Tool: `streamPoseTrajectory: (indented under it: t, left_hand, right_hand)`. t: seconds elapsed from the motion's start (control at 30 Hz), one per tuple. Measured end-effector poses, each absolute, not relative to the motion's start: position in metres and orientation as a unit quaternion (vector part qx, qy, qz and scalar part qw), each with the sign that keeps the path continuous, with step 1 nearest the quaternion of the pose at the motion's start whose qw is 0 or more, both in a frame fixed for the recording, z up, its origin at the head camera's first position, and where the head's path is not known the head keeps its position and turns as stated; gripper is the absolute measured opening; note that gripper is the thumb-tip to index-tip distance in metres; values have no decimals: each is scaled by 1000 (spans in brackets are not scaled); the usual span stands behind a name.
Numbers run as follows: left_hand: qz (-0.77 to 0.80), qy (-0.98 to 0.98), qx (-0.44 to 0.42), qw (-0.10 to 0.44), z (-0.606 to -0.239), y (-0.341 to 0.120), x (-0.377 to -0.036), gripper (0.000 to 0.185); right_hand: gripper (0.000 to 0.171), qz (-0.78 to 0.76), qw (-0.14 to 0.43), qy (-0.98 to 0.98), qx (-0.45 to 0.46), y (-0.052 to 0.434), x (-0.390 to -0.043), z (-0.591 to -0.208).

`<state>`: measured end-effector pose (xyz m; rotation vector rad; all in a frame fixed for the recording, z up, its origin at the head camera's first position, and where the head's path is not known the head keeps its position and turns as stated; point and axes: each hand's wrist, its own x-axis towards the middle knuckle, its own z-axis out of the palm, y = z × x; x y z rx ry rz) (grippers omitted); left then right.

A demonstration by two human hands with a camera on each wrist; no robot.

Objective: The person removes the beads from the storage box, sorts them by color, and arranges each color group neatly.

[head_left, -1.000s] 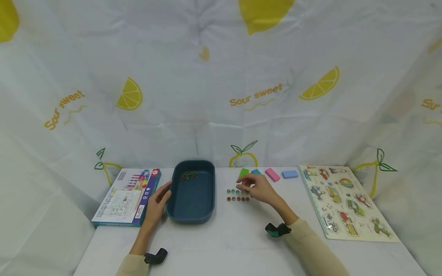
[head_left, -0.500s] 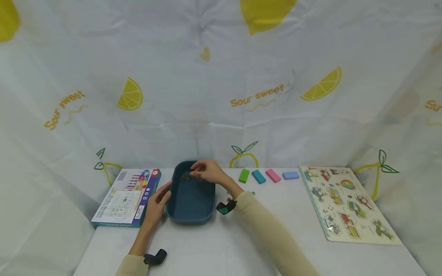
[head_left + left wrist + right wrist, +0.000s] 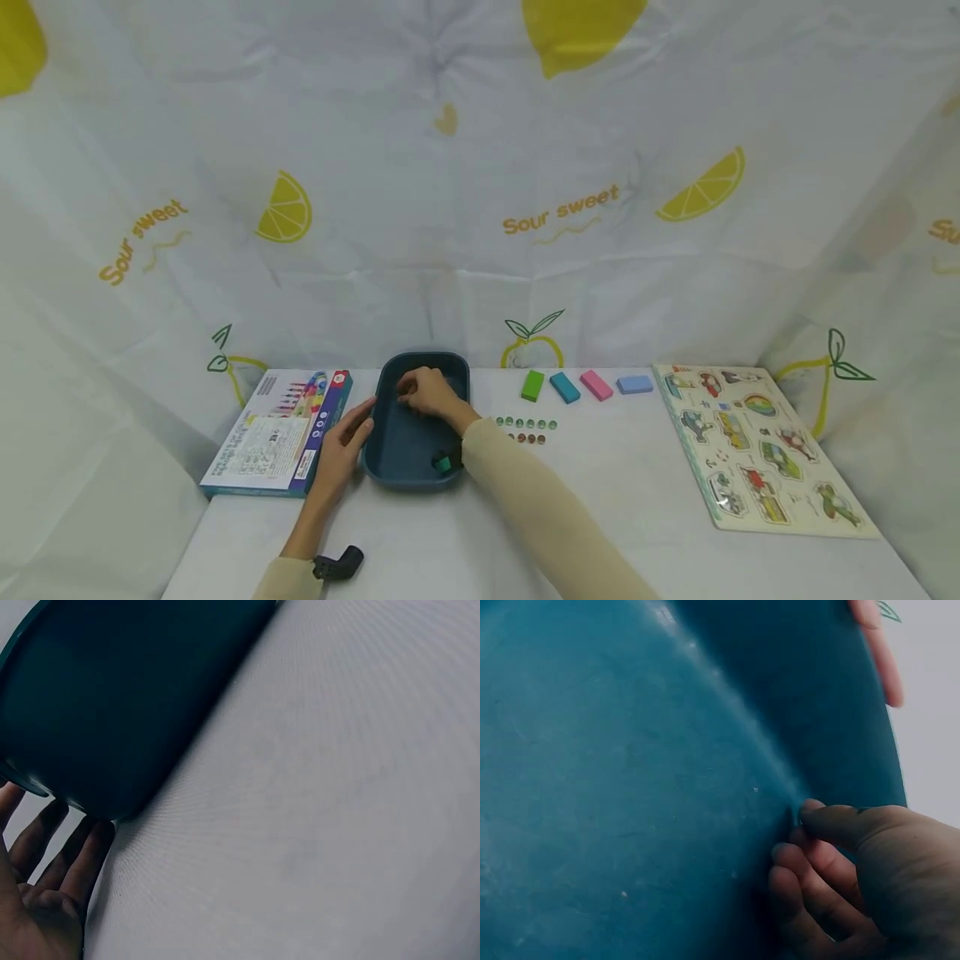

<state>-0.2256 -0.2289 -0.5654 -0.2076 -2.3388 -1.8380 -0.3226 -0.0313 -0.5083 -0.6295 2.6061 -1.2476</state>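
A dark blue tray sits on the white table, a little left of the middle of the head picture. The right hand is down inside the tray, at its far end. In the right wrist picture the fingers are curled in and the thumb presses against them near the tray wall. It may be pinching a small bead there, but the thing is too tiny to be sure, so I cannot tell if the hand holds anything.

The left hand rests against the left outer side of the tray. Its fingers are straight and loose and touch the tray's rim, not gripping it.

Just right of the tray lie two short rows of small beads, green ones behind and reddish ones in front. Behind them sit four little blocks in a row. A colorful box lies flat at the left. A picture puzzle board lies at the right.
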Motion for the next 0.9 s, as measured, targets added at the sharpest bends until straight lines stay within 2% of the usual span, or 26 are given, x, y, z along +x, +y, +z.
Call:
streamPoseTrajectory:
  t: [0.27,0.47,0.73,0.9]
  left_hand:
    - [-618,-778,-74,86,-566,-229,-225,44]
    - [-612,-784,-71,82,-567,-229,-225,45]
    - [-616,-778,-82,98,-564,-228,-225,44]
    - [-617,-778,-75,90,-564,-226,-223,45]
  right_hand:
    - [18,-302,41,928,-214,-43,-323,-513]
    - [17,-350,47,904,-239,-32,-322,-496]
    - [22,-456,72,840,-286,30,-306,-457]
    - [23,-458,69,845,-268,94,-276,-459]
